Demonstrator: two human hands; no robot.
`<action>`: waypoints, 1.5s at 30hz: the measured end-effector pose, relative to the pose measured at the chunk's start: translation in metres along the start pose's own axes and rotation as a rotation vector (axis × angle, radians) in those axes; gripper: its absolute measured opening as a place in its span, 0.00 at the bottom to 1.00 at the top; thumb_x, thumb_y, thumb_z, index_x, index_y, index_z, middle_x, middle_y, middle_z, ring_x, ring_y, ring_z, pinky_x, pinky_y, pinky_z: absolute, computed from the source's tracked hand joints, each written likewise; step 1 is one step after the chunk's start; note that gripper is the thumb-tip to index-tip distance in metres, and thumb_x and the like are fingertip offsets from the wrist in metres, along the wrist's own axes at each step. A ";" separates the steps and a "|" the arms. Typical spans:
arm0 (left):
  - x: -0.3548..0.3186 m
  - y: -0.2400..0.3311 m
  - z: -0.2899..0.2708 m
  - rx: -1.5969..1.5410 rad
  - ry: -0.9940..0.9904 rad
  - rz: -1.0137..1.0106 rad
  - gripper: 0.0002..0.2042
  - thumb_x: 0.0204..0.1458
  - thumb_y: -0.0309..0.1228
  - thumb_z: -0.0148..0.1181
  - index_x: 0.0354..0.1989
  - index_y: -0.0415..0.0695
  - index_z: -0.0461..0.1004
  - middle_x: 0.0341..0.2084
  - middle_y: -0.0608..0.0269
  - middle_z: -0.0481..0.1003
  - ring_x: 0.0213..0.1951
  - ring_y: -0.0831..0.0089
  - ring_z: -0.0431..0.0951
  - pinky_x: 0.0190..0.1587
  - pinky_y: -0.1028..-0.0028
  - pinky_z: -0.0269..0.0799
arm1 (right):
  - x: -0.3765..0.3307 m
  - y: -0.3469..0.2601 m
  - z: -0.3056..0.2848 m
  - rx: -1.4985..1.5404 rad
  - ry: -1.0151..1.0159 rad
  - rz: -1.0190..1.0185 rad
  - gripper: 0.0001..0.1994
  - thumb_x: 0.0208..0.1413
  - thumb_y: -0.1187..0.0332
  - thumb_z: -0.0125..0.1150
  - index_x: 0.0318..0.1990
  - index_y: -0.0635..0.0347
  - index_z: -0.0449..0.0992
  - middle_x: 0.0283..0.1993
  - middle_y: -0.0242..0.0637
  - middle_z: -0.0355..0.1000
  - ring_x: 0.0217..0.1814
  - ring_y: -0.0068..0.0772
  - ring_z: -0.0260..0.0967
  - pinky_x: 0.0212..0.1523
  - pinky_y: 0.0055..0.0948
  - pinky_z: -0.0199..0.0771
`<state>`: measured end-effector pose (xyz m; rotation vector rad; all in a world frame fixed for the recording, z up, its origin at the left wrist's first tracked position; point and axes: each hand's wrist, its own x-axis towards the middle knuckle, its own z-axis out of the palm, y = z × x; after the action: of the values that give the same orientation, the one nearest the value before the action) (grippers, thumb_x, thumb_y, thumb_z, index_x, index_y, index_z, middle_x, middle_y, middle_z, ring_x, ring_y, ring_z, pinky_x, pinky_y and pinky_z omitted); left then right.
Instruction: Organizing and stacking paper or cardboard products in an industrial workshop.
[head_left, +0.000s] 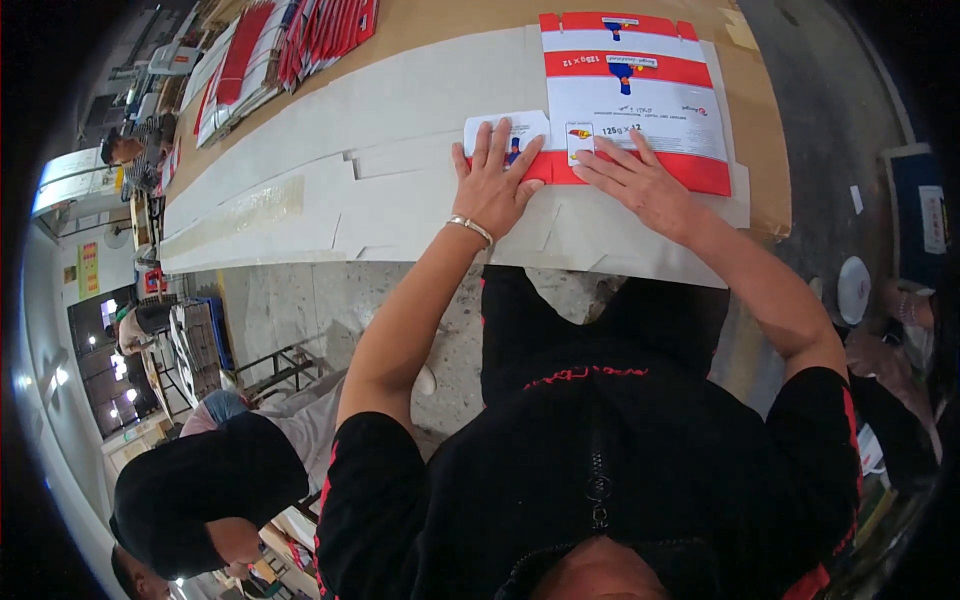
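A flat red-and-white printed carton blank [590, 95] lies at the right part of the worktable, its long side running away from me. My left hand [495, 190] rests flat with fingers spread on the white and red flap that sticks out at the blank's left. A bracelet circles that wrist. My right hand [645, 190] lies palm down on the blank's near red and white panel, fingers stretched out toward the left hand. Both hands press on the board without gripping it; the surface under the palms is hidden.
Grey cardboard [400, 130] covers the near part of the brown tabletop [440, 22]. Stacked red and white cartons [335, 35] lie at the far left. A person in a black shirt [215, 480] bends at the lower left; another person [905, 320] is at the right edge.
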<state>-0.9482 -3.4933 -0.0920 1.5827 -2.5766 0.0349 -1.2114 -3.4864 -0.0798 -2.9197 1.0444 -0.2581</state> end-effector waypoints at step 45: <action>-0.046 -0.062 -0.025 -1.258 0.112 -0.382 0.26 0.48 0.27 0.61 0.57 0.40 0.63 0.39 0.54 0.71 0.35 0.63 0.74 0.39 0.69 0.73 | 0.321 0.158 0.017 1.173 0.213 0.786 0.28 0.54 0.76 0.56 0.64 0.61 0.58 0.51 0.37 0.71 0.46 0.24 0.70 0.45 0.24 0.71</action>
<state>-0.8706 -3.4782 -0.0754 1.3391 -1.4767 -1.1934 -1.0630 -3.8121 -0.0632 -1.3756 1.3197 -0.7925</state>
